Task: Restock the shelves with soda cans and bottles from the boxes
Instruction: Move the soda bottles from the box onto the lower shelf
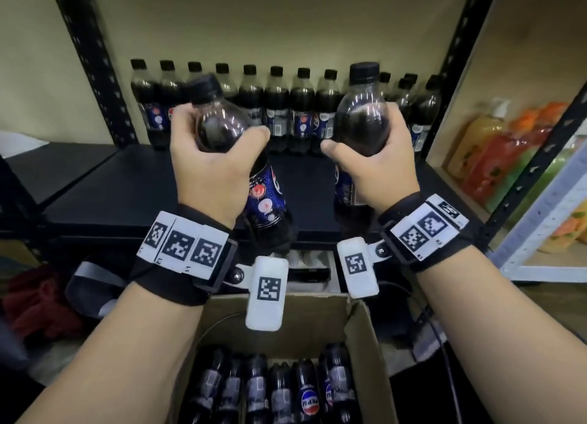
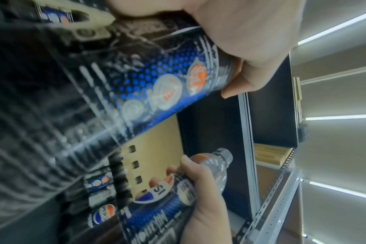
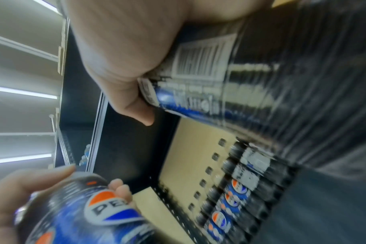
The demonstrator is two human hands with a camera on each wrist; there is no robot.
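My left hand grips a dark cola bottle by its upper body, tilted with the cap leaning left. My right hand grips a second cola bottle, held nearly upright. Both bottles hang above the black shelf, in front of a row of several cola bottles standing at the shelf's back. In the left wrist view the held bottle's blue label fills the frame under my left hand. The right wrist view shows the other bottle's barcode label under my right hand.
An open cardboard box with several cola bottles lying inside sits below my wrists. Black shelf uprights stand left and right. A neighbouring shelf at the right holds orange and green drink bottles. Red cloth lies at the lower left.
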